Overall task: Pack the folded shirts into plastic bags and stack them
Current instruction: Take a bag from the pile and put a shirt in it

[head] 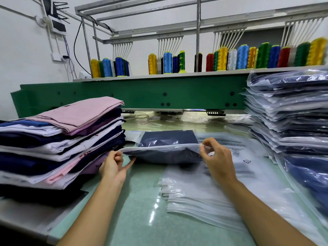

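A folded navy shirt point(168, 139) sits inside a clear zip-top plastic bag point(162, 153). At the bag's left corner the left hand point(113, 166) pinches the seal strip; at its right corner the right hand point(217, 158) pinches too, probably to close it.

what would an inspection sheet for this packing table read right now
surface: pale green table, glossy
job's things: navy shirt inside plastic bag; folded shirts stacked left; bagged shirts stacked right; empty bags piled front right
clutter: white rings at the back
grippers: left hand and right hand each pinch the plastic bag's near edge
cables: black cable hanging by the left wall
surroundings: thread cones on a shelf above a green machine beam
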Available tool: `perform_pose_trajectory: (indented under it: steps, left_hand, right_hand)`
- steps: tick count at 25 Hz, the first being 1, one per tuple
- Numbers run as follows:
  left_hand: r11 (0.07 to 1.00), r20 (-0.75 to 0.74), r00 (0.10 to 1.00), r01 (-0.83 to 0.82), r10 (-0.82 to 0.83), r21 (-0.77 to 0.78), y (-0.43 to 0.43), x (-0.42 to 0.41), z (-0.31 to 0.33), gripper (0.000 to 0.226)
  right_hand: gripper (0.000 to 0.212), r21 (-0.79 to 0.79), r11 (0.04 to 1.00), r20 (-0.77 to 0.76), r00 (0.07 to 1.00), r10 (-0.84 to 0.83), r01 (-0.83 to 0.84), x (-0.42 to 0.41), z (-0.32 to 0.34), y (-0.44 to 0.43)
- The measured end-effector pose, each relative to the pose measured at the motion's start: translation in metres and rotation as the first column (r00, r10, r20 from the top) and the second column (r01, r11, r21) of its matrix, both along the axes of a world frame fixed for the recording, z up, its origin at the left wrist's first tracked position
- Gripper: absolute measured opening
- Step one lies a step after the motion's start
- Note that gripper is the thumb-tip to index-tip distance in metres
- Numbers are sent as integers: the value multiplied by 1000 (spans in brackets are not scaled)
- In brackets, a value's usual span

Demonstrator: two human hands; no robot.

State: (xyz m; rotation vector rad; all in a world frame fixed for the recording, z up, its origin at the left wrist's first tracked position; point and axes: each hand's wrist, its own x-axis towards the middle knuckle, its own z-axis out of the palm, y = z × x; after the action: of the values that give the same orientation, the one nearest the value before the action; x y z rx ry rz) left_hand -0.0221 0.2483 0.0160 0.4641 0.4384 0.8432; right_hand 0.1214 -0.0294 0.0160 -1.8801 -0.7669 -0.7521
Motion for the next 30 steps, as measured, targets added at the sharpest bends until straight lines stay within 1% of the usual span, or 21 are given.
perform_pose_trajectory:
  steps: [2, 4, 5, 6, 7, 8, 9, 10, 12, 13, 14, 16, 18, 19, 21, 22, 23, 25, 27, 29, 30]
  left_hand:
    - [999, 4, 1000, 17, -17, -43, -3, 1, 1, 21]
    - [990, 6, 999, 37, -37, -134, -15, 6, 4, 22]
    - [984, 6, 998, 66, -66, -164, -23, 9, 8, 35]
    - [982, -11, 994, 102, -105, -158, -33, 14, 11, 55]
    - [983, -46, 988, 140, -147, -122, -46, 19, 16, 73]
    - [980, -102, 977, 180, -188, -82, -59, 25, 21, 83]
    - [976, -167, 962, 210, -216, -56, -72, 32, 27, 86]
    - [975, -234, 947, 216, -221, -46, -82, 40, 33, 83]
    - [985, -361, 918, 172, -163, -9, -92, 54, 44, 68]
    - [991, -418, 901, 132, -114, 14, -93, 61, 46, 63]
    - [995, -461, 886, 88, -58, 46, -93, 66, 47, 61]
    - [986, -521, 851, 27, 65, 167, -93, 72, 47, 65]
    - [949, -533, 826, -7, 183, 314, -89, 76, 48, 66]
    - [928, -523, 819, -32, 238, 372, -85, 78, 52, 62]
    - [904, -487, 831, -41, 268, 426, -80, 81, 67, 52]
    - [900, -474, 845, -17, 246, 436, -78, 82, 75, 46]
    - [893, -476, 852, 22, 218, 449, -78, 83, 84, 42]
    - [869, -502, 848, 111, 171, 483, -81, 86, 100, 38]
    - [827, -492, 862, 188, 120, 530, -85, 91, 117, 39]
    - [781, -467, 880, 233, 84, 580, -89, 96, 136, 39]
    - [759, -457, 887, 254, 65, 600, -90, 98, 144, 38]
  right_hand:
    - [16, 23, 999, 3, 999, 41, -41, 0, 0, 2]
    - [19, 37, 997, 27, 998, 64, -65, -2, 1, 5]
    - [18, 42, 997, 44, 997, 61, -63, -3, 2, 6]
    - [17, 39, 998, 64, 997, 52, -55, -5, 3, 8]
    - [16, 29, 999, 94, 995, 40, -43, -8, 5, 9]
    - [13, 17, 999, 137, 990, 31, -33, -13, 6, 10]
    - [9, 2, 999, 184, 982, 32, -33, -17, 7, 12]
    - [8, -14, 999, 226, 973, 49, -47, -22, 9, 13]
    - [11, -56, 993, 261, 958, 117, -106, -30, 10, 16]
    - [12, -81, 986, 245, 956, 160, -144, -32, 11, 17]
    - [14, -106, 976, 207, 956, 208, -189, -35, 11, 17]
    - [15, -124, 946, 96, 945, 313, -301, -37, 11, 18]
    - [12, -64, 923, 32, 924, 381, -379, -39, 12, 20]
    - [9, 2, 923, 19, 923, 385, -385, -39, 14, 22]
    - [6, 169, 935, -47, 945, 324, -313, -34, 19, 26]
    - [7, 226, 944, -108, 957, 269, -240, -30, 21, 27]
    - [10, 245, 956, -174, 963, 206, -160, -25, 23, 27]
    - [11, 197, 980, -256, 965, 62, -11, -15, 28, 27]
    - [9, 161, 980, -324, 944, -59, 117, -5, 39, 23]
    - [9, 133, 967, -433, 890, -141, 218, 11, 54, 14]
    - [9, 100, 967, -490, 857, -158, 236, 21, 61, 8]
